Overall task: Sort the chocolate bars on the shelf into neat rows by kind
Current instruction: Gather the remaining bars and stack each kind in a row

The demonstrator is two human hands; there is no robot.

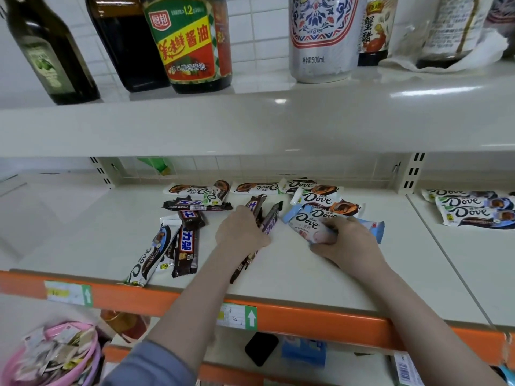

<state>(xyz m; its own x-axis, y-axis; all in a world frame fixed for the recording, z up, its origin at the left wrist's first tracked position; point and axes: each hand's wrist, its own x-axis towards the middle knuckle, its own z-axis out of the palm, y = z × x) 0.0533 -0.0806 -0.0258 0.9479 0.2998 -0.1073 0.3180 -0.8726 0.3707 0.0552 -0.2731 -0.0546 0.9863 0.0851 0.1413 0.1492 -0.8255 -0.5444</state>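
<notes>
Viewpoint: we look from the person's head, forward and down onto the shelf [278,277].
Nearness: we sit close, at arm's reach.
Framing: our wide angle bends the upper shelf [250,121].
Views: we have one.

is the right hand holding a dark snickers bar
No, the right hand grips a pale blue Dove bar; the dark Snickers bars lie under the left hand.

Chocolate bars [320,200] scattered on the shelf [83,232].
White Dove bars cluster at the back and right; dark Snickers bars [186,247] lie askew left and centre; one pale-blue Dove bar [306,224] lies tilted.
</notes>
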